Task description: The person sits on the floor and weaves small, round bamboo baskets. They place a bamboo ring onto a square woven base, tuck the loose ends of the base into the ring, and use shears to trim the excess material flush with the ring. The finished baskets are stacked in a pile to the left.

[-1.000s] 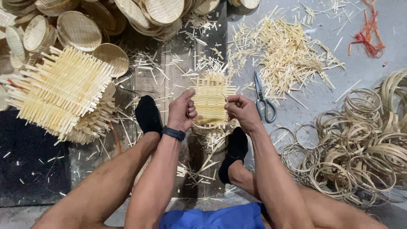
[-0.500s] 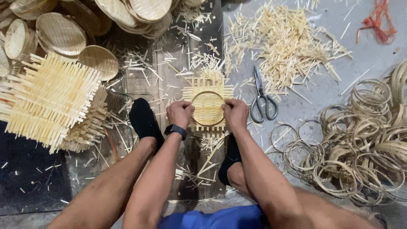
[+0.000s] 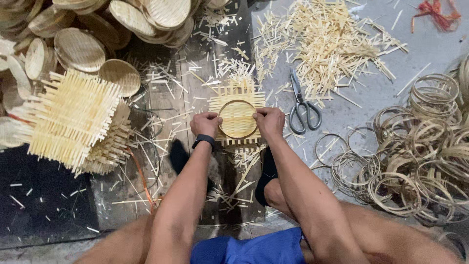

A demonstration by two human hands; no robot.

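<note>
Our left hand [image 3: 206, 123] and right hand [image 3: 268, 121] pinch the bamboo ring [image 3: 238, 119] from opposite sides, pressing it flat (centred) on the woven mat [image 3: 236, 96].

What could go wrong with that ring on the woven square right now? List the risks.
1. Both hands, left hand and right hand, pinch the bamboo ring at its sides only; it might spring or slide off the woven square mat.
2. The mat's loose strip ends stick out, so they could jab fingers or work loose.
3. The scissors lie close to the right hand among offcuts; a careless reach may catch them.
</note>
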